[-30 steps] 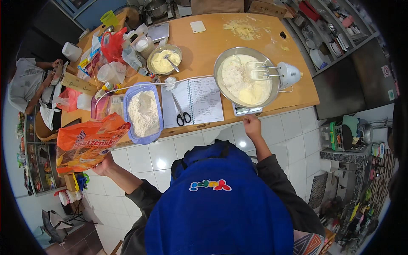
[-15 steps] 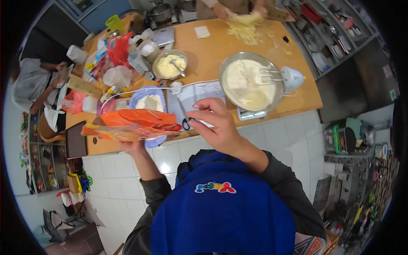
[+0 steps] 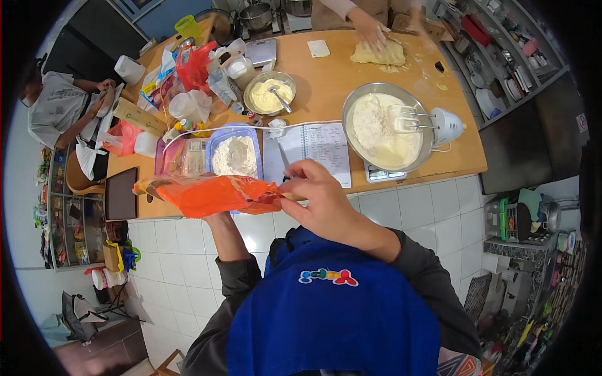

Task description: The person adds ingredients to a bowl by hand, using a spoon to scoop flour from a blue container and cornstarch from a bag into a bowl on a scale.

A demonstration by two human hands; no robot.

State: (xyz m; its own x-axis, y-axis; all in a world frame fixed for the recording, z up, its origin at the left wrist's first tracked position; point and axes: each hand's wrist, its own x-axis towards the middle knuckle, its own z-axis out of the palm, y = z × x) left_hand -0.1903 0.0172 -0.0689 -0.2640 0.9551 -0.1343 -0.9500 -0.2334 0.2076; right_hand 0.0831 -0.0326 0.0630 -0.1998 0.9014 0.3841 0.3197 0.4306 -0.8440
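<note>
My left hand (image 3: 219, 220) holds up an orange plastic bag (image 3: 213, 195) from beneath; its fingers are mostly hidden behind the bag. At the bag's right end, my right hand (image 3: 323, 203) pinches the plastic between thumb and fingers. Just beyond the bag stands a pale blue tub (image 3: 256, 153) of white powder. Scissors (image 3: 284, 155) lie on an open notebook (image 3: 329, 147), their handles largely covered by my right hand. To the right, a steel bowl (image 3: 429, 141) of creamy mixture sits on a scale (image 3: 384, 174). A white hand mixer (image 3: 448, 128) rests at its rim, beaters over the mixture.
Across the table (image 3: 320, 81), another person's hand (image 3: 370, 31) presses yellow dough (image 3: 379, 54). A smaller bowl (image 3: 291, 84) holds yellow cream and a spoon. Bags and jars crowd the left side, near a dark tray (image 3: 121, 195). A second person (image 3: 56, 106) is at far left.
My right hand has come onto the bag's right end and its fingers have closed there. The bag has tilted. The other person's dough is now gathered into a flatter lump.
</note>
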